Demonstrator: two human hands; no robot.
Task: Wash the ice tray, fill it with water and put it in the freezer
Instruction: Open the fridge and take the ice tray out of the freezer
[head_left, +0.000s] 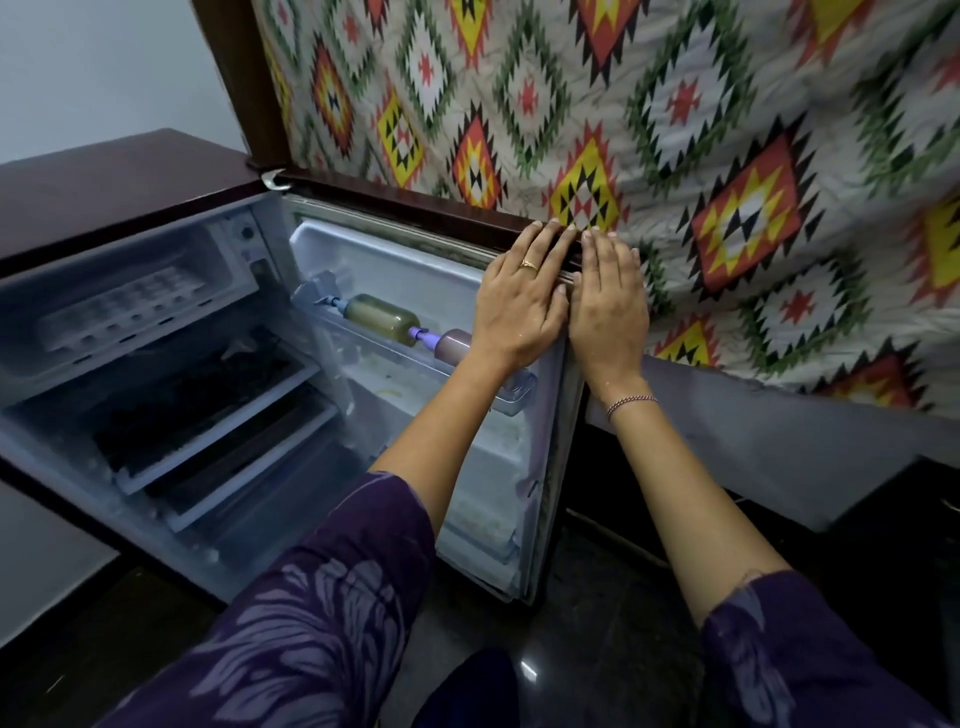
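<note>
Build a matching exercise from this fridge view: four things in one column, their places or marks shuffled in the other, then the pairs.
1. ice tray
2. greenish bottle
3. left hand
4. right hand

a. thread band at the wrist
b. lying in the door shelf
c. in the freezer compartment
d. wears a ring

Pairs: 1-c, 2-b, 3-d, 4-a

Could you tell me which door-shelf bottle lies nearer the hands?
The pinkish bottle, partly behind the left hand; the olive-green bottle lies farther left.
</note>
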